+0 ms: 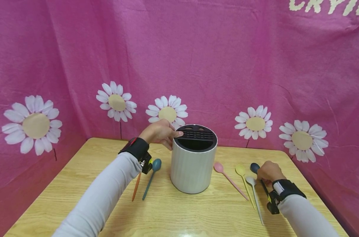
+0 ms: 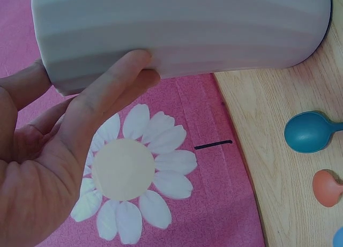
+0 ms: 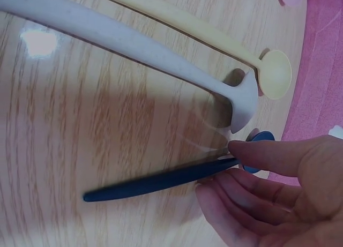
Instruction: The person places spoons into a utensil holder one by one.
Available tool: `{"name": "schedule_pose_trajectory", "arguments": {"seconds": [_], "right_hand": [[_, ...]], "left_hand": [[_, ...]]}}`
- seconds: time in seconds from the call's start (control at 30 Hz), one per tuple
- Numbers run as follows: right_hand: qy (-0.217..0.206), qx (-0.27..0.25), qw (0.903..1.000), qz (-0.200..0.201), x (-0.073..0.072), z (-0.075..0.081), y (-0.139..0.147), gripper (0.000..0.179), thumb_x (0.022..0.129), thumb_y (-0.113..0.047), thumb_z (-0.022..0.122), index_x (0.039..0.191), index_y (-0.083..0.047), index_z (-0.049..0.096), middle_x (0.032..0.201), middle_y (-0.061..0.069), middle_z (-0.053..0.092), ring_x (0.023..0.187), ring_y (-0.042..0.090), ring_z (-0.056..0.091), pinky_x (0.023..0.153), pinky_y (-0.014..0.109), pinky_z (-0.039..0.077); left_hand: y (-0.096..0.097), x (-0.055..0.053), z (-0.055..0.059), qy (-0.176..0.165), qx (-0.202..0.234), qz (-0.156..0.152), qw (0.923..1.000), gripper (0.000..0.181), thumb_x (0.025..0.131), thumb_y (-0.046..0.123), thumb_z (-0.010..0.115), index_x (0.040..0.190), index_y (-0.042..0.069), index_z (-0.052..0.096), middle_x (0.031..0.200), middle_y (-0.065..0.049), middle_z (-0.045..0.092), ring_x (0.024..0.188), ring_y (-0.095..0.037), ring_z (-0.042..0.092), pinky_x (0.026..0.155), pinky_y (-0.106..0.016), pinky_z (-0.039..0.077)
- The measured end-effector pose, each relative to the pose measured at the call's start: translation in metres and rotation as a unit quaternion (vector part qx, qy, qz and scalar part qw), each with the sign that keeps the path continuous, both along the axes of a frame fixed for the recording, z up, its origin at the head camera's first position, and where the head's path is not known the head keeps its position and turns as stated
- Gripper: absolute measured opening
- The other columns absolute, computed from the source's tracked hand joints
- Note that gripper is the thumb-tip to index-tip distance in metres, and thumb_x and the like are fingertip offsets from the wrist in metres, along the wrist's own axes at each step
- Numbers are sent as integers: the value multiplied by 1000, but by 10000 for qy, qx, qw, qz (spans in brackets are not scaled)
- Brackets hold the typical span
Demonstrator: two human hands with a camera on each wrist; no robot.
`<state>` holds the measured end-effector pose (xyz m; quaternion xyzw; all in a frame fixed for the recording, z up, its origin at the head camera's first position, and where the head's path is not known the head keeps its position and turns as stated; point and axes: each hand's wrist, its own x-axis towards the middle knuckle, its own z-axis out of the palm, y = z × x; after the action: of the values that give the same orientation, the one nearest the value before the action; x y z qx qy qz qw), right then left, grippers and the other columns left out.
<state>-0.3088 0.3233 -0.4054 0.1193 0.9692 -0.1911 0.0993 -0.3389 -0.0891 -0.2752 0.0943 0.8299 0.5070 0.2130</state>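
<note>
My left hand (image 1: 161,132) holds a white ribbed utensil holder (image 1: 191,171) at its upper left edge, thumb over the rim and fingers along the outer wall. The holder stands upright, with a black slotted insert (image 1: 195,144) in its top. On the right, my right hand (image 3: 273,188) pinches a dark blue spoon (image 3: 155,184) near its neck, between thumb and fingers; part of its bowl is hidden behind the thumb. A white spoon (image 1: 255,197) and a yellow spoon (image 1: 245,182) lie just left of that hand.
A pink spoon (image 1: 228,177) lies right of the holder. To its left are a teal spoon (image 1: 151,177) and an orange spoon (image 1: 136,187), partly covered by the left wrist. A blue piece (image 2: 338,237) shows at the left wrist view's corner. Pink cloth (image 1: 197,65) hangs behind the wooden table (image 1: 173,217).
</note>
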Motion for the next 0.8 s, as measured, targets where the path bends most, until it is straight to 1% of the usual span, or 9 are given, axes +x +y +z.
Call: {"name": "schedule_pose_trajectory", "arguments": {"seconds": [0.13,0.23,0.4,0.53,0.63,0.8], "right_hand": [[86,-117,9999,-35,1,-1,-1,14,76,-2,69,70,7,60,58,11,59,48,16,58,44,21,52],[144,-108,9998,7,2,-2,0,12,75,-1,68,70,8,61,58,12,59,47,16,59,43,21,51],[140,-92,9999,-10,0,-2,2,10,74,0,66,69,8,61,59,13,59,47,17,59,43,22,52],[120,-38,9999,-64,-2,-3,2,10,75,0,65,70,8,60,61,14,59,48,18,60,44,23,53],[100,-16,9999,-92,-3,-3,2,10,75,0,65,71,8,60,61,14,59,49,18,60,44,23,53],[99,8,9999,-19,-2,-2,2,10,73,0,66,71,9,61,61,14,60,49,18,60,44,23,53]], "left_hand": [[0,1,0,25,-7,-12,10000,33,95,19,64,112,-9,64,94,-20,69,76,-29,69,70,-43,59],[0,1,0,40,-13,-4,10000,33,95,19,65,112,-9,65,93,-19,69,77,-29,69,70,-43,59],[0,1,1,47,-78,-5,10000,34,95,19,65,113,-9,65,96,-19,69,77,-29,69,70,-42,59],[0,2,2,3,1,-2,10000,32,95,18,65,112,-9,66,96,-19,69,78,-29,69,72,-44,59],[0,2,2,2,19,17,10000,35,95,18,65,116,-10,63,97,-20,68,78,-29,69,71,-44,59],[0,1,2,-3,-5,16,10000,40,95,18,65,121,-12,59,99,-20,68,79,-29,68,71,-42,59]]}}
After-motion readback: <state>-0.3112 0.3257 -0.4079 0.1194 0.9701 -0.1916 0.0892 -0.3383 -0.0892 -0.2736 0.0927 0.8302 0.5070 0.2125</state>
